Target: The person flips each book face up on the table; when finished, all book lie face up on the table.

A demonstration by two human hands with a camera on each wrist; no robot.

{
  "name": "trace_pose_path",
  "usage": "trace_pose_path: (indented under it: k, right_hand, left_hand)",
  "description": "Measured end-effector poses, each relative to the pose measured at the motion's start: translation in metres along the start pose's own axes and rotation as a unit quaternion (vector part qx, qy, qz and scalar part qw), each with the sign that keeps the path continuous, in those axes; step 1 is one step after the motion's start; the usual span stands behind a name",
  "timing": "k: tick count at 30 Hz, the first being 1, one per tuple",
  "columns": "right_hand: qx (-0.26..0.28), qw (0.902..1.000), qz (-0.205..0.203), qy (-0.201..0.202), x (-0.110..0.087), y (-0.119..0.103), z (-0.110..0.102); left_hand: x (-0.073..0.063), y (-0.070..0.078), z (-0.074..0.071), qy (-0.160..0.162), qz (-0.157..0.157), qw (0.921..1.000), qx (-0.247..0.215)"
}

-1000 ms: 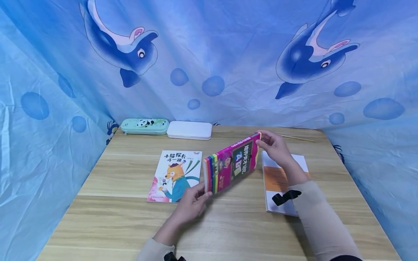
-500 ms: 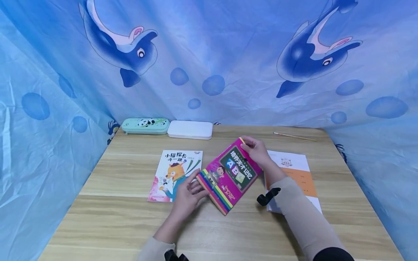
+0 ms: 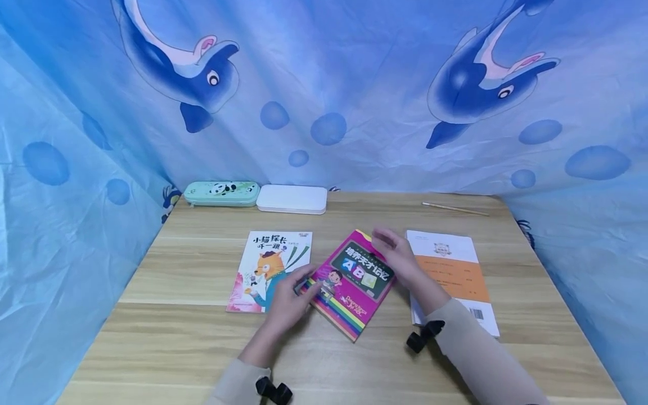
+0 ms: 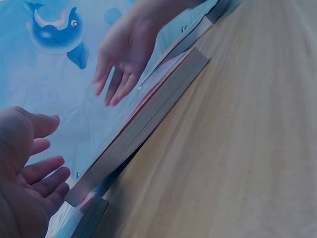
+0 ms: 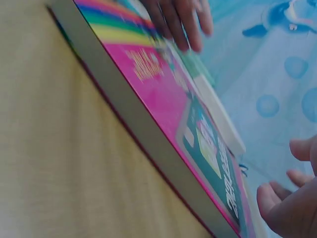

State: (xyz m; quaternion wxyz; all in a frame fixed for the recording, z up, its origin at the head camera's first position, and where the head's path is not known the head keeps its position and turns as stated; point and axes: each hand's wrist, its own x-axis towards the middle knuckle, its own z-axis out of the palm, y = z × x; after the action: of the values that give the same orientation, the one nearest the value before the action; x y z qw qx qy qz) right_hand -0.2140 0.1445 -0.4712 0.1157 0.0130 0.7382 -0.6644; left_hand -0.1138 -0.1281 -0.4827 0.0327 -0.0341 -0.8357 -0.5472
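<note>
A thick pink book with a rainbow stripe and "ABC" on its cover is turned at an angle, low over the tabletop between the hands. By its left corner is my left hand, thumb and fingers spread apart with the corner between them. My right hand hovers along its upper right edge, fingers loosely bent and gripping nothing. The left wrist view gives the book's page edge and the right hand hanging loose above it. In the right wrist view, the right hand's fingers stand off the cover.
A picture book with an orange cat lies at left, partly behind the left hand. At right is a white and orange book, partly under the right forearm. A panda pencil case, white case and thin stick lie along the back.
The pink book has come down from a raised, steeply tilted position to lie flatter, cover up. The right hand has let go of its upper edge, and the left hand's grip has loosened.
</note>
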Motion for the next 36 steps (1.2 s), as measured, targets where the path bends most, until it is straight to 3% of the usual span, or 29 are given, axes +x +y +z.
trace_pose_path:
  k: [7, 11, 15, 17, 24, 27, 31, 34, 36]
  right_hand:
    - [0.067, 0.9956, 0.047, 0.047, -0.036, 0.001, -0.004]
    - [0.073, 0.9901, 0.080, 0.088, -0.055, 0.004, -0.002]
    - [0.062, 0.9865, 0.083, 0.127, -0.063, 0.007, 0.002]
    - [0.046, 0.9880, 0.064, 0.133, -0.062, 0.009, 0.003]
    - [-0.070, 0.9933, -0.008, 0.092, -0.035, 0.022, -0.003]
    - [-0.125, 0.9896, -0.006, 0.072, -0.032, 0.024, -0.006]
    - [-0.166, 0.9851, -0.002, 0.044, -0.037, 0.024, -0.007]
    - [-0.175, 0.9840, -0.027, 0.019, -0.036, 0.024, -0.009]
    - [-0.205, 0.9776, -0.049, -0.001, -0.035, 0.024, -0.013]
  left_hand:
    - [0.010, -0.001, 0.000, -0.040, 0.009, 0.9988, 0.027]
    - [0.011, -0.001, 0.003, -0.063, -0.002, 0.9976, 0.029]
    - [0.011, -0.002, 0.005, -0.067, -0.005, 0.9971, 0.034]
    - [0.012, -0.002, 0.007, -0.068, 0.002, 0.9968, 0.041]
    - [0.012, 0.002, 0.017, -0.110, -0.008, 0.9911, 0.074]
    - [0.010, 0.004, 0.021, -0.128, -0.018, 0.9892, 0.069]
    - [0.006, 0.006, 0.024, -0.130, -0.016, 0.9895, 0.063]
    - [0.004, 0.007, 0.025, -0.126, -0.017, 0.9897, 0.065]
    - [0.002, 0.007, 0.026, -0.133, -0.019, 0.9888, 0.065]
